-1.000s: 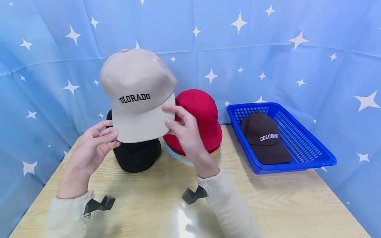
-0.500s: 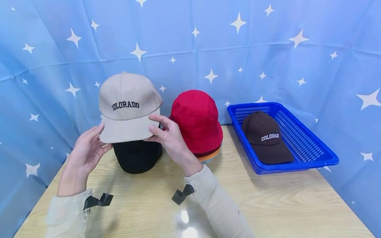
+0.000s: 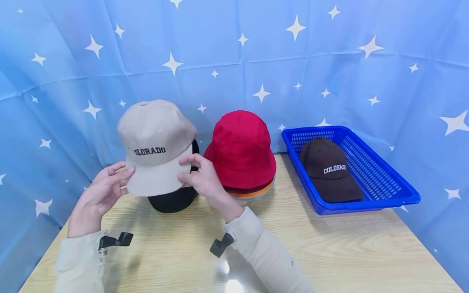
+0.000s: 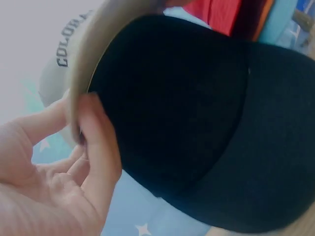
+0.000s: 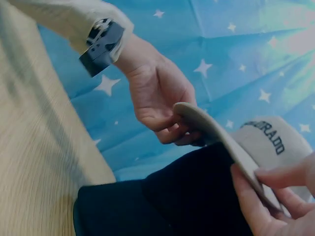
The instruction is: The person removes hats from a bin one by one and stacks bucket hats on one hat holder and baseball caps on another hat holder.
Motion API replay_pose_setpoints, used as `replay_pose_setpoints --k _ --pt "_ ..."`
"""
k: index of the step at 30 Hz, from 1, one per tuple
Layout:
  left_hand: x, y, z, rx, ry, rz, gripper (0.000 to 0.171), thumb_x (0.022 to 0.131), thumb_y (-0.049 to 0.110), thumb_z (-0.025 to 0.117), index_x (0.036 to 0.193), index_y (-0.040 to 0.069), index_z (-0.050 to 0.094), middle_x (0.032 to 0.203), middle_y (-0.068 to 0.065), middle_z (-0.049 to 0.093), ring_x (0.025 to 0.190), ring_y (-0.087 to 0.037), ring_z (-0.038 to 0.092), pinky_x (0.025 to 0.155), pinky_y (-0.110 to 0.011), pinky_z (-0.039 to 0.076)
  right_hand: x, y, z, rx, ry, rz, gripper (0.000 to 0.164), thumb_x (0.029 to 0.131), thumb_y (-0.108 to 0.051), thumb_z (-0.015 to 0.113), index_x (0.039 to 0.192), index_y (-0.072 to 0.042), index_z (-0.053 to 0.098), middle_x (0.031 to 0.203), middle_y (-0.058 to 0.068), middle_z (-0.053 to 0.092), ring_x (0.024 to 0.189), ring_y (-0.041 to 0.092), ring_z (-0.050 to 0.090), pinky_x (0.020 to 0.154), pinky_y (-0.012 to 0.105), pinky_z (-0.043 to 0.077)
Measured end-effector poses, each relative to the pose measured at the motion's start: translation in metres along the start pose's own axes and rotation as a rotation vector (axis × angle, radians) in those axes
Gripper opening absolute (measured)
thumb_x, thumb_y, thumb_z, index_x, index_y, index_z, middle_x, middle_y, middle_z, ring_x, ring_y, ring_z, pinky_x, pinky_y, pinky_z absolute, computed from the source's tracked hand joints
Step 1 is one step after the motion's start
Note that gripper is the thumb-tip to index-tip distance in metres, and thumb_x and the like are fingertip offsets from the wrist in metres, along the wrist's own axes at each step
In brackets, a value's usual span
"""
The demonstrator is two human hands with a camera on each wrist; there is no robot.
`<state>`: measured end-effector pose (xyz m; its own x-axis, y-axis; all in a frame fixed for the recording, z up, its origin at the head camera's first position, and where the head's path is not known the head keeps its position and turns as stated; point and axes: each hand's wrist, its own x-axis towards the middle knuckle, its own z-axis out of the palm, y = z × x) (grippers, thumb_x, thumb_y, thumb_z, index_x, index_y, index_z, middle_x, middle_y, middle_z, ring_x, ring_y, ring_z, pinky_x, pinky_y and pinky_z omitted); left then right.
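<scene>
A beige baseball cap (image 3: 154,126) with COLORADO lettering sits over a black cap (image 3: 172,201), covering most of it in the head view. My left hand (image 3: 104,187) pinches the left edge of the beige brim, thumb above and fingers beneath, as the left wrist view shows. The right edge of that brim is pinched by my right hand (image 3: 205,179). Below the raised brim, the black cap (image 4: 197,118) fills the left wrist view. How far the beige crown rests on the black one is hidden.
Just right of the caps, a red bucket hat (image 3: 239,150) tops a stack with dark, orange and light blue brims. A blue basket (image 3: 388,175) stands at the right of the wooden table (image 3: 329,252), with a dark brown COLORADO cap (image 3: 326,167) inside. A starry blue curtain hangs behind.
Both hands have lowered the beige cap and brought it slightly left over the black cap. More of the red bucket hat shows now. The basket and brown cap stay in place.
</scene>
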<state>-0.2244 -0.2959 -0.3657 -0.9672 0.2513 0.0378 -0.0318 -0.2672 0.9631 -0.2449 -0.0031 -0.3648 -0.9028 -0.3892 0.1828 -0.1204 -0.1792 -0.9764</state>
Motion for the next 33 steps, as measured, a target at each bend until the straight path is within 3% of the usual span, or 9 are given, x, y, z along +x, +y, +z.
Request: replay_pose_setpoints --k 9,15,20,25,30,33 --pt "0.002 -0.004 -0.008 0.164 0.018 -0.09 0.023 0.107 0.007 0.053 0.114 0.017 0.073 0.096 0.004 0.079 0.085 -0.011 0.077 0.073 -0.031 0.064 -0.003 0.004 -0.002 -0.044 -0.049 0.063 0.024 0.087 0.005 0.073 0.107 0.001 0.059 0.094 0.012 0.065 0.074 0.015 0.069 0.071 0.04 0.066" --pt "0.0 -0.009 -0.013 0.263 0.032 -0.2 0.014 0.106 0.01 0.057 0.112 0.019 0.067 0.093 0.007 0.076 0.081 -0.008 0.073 0.069 -0.029 0.063 -0.002 0.01 -0.003 -0.099 -0.076 0.133 0.022 0.086 0.007 0.072 0.101 0.0 0.056 0.087 0.009 0.061 0.073 0.017 0.07 0.071 0.042 0.066" --pt "0.0 -0.019 -0.019 0.378 0.004 -0.234 0.014 0.105 0.015 0.06 0.116 0.021 0.065 0.096 0.007 0.075 0.086 -0.009 0.073 0.071 -0.031 0.063 -0.002 0.019 -0.004 -0.253 -0.114 0.191 0.013 0.086 0.006 0.073 0.089 0.0 0.061 0.076 0.006 0.06 0.065 0.023 0.07 0.066 0.038 0.066" --pt "0.004 -0.034 -0.029 0.369 -0.045 -0.243 0.02 0.104 0.01 0.059 0.117 0.023 0.065 0.101 0.007 0.076 0.091 -0.011 0.074 0.077 -0.033 0.064 0.0 0.03 -0.004 -0.386 -0.122 0.208 0.012 0.087 0.004 0.074 0.082 -0.003 0.064 0.069 0.005 0.061 0.074 0.038 0.072 0.064 0.037 0.065" --pt "0.01 -0.045 -0.035 0.374 -0.063 -0.225 0.024 0.104 0.008 0.058 0.123 0.024 0.061 0.105 0.008 0.074 0.094 -0.011 0.073 0.083 -0.036 0.064 0.004 0.038 -0.005 -0.383 -0.136 0.217 0.007 0.09 0.005 0.067 0.086 -0.001 0.066 0.077 0.006 0.061 0.076 0.025 0.069 0.078 0.053 0.065" --pt "0.012 -0.049 -0.037 0.402 -0.057 -0.229 0.024 0.104 0.01 0.059 0.124 0.024 0.059 0.107 0.009 0.073 0.097 -0.012 0.073 0.086 -0.038 0.064 0.007 0.043 -0.006 -0.379 -0.153 0.234 0.007 0.094 0.004 0.062 0.092 0.001 0.068 0.087 0.006 0.062 0.083 0.017 0.065 0.083 0.055 0.063"
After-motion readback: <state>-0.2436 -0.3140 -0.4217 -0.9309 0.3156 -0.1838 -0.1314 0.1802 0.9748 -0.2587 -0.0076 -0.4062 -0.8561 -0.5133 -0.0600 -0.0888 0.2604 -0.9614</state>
